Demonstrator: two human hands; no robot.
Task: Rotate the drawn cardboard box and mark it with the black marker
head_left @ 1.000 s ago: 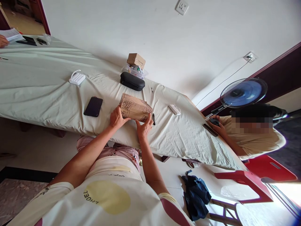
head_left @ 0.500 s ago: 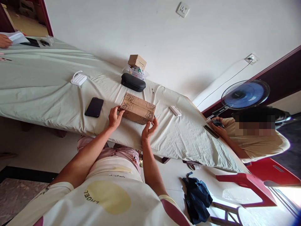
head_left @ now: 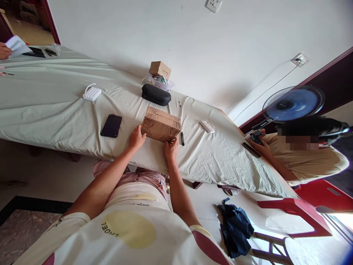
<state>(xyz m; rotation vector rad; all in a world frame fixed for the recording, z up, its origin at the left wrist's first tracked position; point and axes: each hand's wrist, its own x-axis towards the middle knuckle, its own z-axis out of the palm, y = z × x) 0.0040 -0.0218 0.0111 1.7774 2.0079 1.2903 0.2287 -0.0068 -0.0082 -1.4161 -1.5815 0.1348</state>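
Observation:
A brown cardboard box (head_left: 161, 124) marked with black looping scribbles sits on the cloth in front of me, its top and near side showing. My left hand (head_left: 136, 138) grips its near left edge, fingers closed against it. At the near right bottom edge, my right hand (head_left: 172, 149) holds the box with bent fingers, the tips partly hidden. Just right of the box a black marker (head_left: 182, 138) lies on the cloth. To the left is a dark phone (head_left: 111, 125). Behind the box rests a black zip case (head_left: 156, 94).
A pale cloth covers the long table (head_left: 60, 110). White power strips (head_left: 92, 92) lie on both sides. By the wall stands a plastic tub (head_left: 160, 84) with a small carton (head_left: 160, 70). At right, a seated person (head_left: 309, 158) holds a dark object near a fan (head_left: 293, 104).
The box has tipped so that more of its scribbled near side shows. My right hand has shifted from its right corner to the near bottom edge, and the marker has come into view.

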